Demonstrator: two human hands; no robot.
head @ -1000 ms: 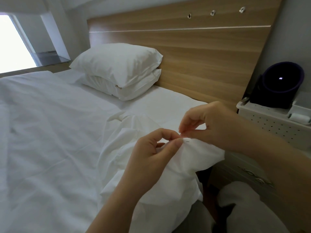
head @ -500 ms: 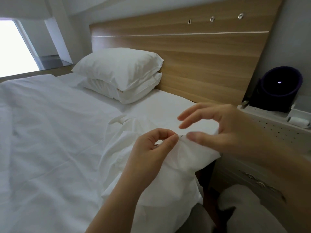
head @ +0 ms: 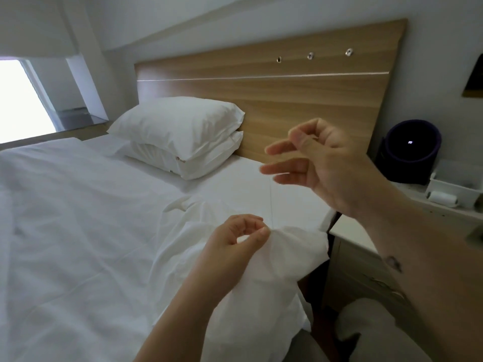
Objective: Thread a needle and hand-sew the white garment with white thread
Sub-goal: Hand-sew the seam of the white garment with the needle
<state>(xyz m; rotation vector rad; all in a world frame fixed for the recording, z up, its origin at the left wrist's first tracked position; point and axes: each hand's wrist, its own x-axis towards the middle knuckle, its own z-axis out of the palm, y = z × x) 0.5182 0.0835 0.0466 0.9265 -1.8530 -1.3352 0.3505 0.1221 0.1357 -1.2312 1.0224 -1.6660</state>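
The white garment (head: 285,259) lies bunched over the near right corner of the bed. My left hand (head: 235,241) pinches a fold of it between thumb and forefinger. My right hand (head: 321,165) is raised above and to the right, thumb and forefinger pinched together near its top, the other fingers spread. A thin white thread (head: 271,202) runs straight up from the pinched fold toward the right hand. The needle itself is too small to make out.
The white bed sheet (head: 78,231) spreads to the left, with two stacked pillows (head: 180,137) against the wooden headboard (head: 300,100). To the right stands a bedside cabinet (head: 350,231) with a dark round speaker (head: 410,150), a white tray and a thread spool (head: 443,198).
My right hand has let go at the fabric and risen up and to the right, drawing the thread out. The left hand keeps its pinch on the garment.
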